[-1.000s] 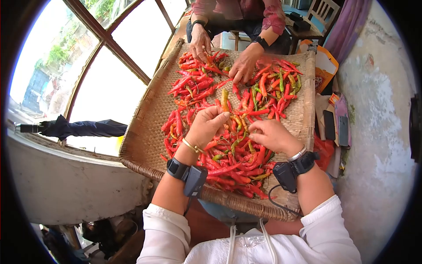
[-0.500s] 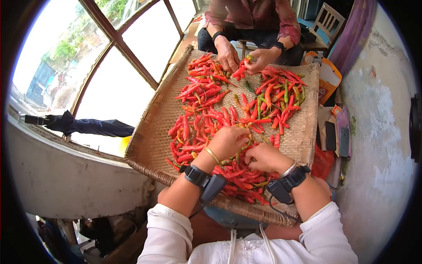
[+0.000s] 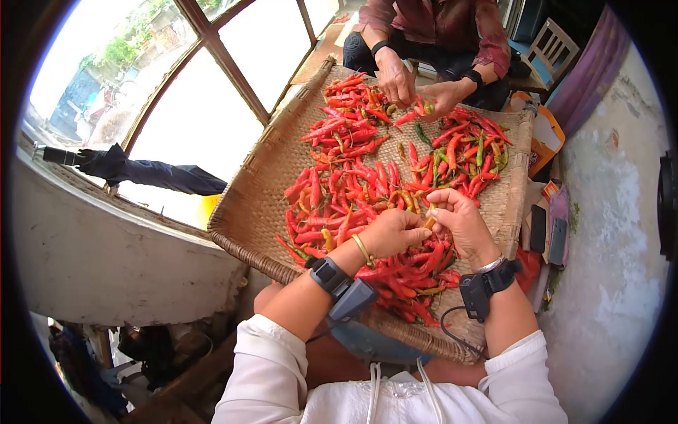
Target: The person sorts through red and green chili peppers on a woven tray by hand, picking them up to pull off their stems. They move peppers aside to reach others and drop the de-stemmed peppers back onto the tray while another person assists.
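Note:
Red chili peppers [image 3: 402,286] lie heaped on a woven tray [image 3: 244,205] in front of me. Over the near heap, my right hand [image 3: 460,218] pinches a small yellowish-orange chili pepper [image 3: 429,222] between thumb and fingers. My left hand [image 3: 390,234] meets it from the left, its fingers closed at the pepper's lower end. A gold bangle circles my left wrist, a silver one my right.
Across the tray, a co-worker's hands [image 3: 397,78] hold red chilies. A mixed red and green pile [image 3: 466,152] lies at the tray's right. A folded umbrella [image 3: 159,174] rests by the window; phones [image 3: 558,240] lie beside the right wall.
My right hand has risen from the near heap and now holds the yellowish-orange chili pepper. My left hand has come over to the right beside it. The view has shifted slightly.

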Available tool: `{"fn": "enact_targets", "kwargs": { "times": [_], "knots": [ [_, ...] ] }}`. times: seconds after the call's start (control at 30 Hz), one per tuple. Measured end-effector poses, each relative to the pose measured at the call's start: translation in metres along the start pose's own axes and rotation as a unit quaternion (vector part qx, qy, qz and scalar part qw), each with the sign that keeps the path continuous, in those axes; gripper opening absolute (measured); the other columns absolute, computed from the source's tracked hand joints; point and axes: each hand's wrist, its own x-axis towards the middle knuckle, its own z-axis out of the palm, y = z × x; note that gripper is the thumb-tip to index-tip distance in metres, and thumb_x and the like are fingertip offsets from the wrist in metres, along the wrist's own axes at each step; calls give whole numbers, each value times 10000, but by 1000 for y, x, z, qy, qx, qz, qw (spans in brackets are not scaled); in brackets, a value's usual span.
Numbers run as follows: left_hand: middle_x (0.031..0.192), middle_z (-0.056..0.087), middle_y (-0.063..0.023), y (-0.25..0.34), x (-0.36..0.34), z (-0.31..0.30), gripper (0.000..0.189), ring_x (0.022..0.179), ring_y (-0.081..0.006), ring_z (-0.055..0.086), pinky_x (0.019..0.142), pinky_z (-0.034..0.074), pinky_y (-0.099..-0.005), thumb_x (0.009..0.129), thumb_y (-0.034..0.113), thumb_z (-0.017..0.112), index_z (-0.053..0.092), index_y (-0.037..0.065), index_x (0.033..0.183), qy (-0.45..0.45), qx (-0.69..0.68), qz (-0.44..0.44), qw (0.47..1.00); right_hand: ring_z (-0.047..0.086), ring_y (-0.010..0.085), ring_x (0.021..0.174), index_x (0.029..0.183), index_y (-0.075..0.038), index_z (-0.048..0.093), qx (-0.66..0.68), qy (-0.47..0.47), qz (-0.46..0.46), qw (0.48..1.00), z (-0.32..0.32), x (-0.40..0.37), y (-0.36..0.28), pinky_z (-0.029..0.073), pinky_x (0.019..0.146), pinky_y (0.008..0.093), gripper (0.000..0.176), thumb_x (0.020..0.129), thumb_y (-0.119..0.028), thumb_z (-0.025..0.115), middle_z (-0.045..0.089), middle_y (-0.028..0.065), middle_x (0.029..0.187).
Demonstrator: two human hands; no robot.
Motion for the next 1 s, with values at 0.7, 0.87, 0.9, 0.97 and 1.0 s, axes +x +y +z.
{"fn": "enact_targets", "kwargs": {
  "times": [0.7,0.87,0.9,0.97,1.0],
  "knots": [
    [838,600,-58,-32,5,-27,159,831,-231,568,759,435,-341,746,127,552,612,112,893,84,603,76,790,566,327,846,1037,-116,565,-582,-147,-151,786,9,6,43,462,724,425,316,725,-74,530,563,137,894],
    [835,599,-55,-30,-4,-24,177,826,-237,569,757,440,-349,740,128,549,614,106,903,57,608,90,786,580,325,809,908,-71,570,-638,-141,-160,740,12,8,54,469,709,420,180,732,-80,532,575,140,845],
    [829,597,-56,-31,-5,-24,181,825,-240,568,756,440,-353,736,134,554,615,106,903,61,603,103,788,580,325,809,908,-71,570,-638,-141,-159,740,11,9,55,469,709,420,180,732,-80,532,575,140,845],
    [822,592,-59,-31,-6,-25,184,825,-244,567,753,441,-355,730,150,564,619,106,900,66,591,101,798,586,328,791,804,-46,570,-606,-147,-180,760,8,9,50,471,689,427,118,698,-96,577,597,142,787],
    [815,588,-61,-31,-6,-26,189,825,-248,566,750,441,-358,724,166,573,623,106,896,73,578,99,807,586,328,791,804,-46,570,-607,-146,-179,761,7,10,47,471,689,427,118,698,-96,577,597,142,787]
  ]
}}
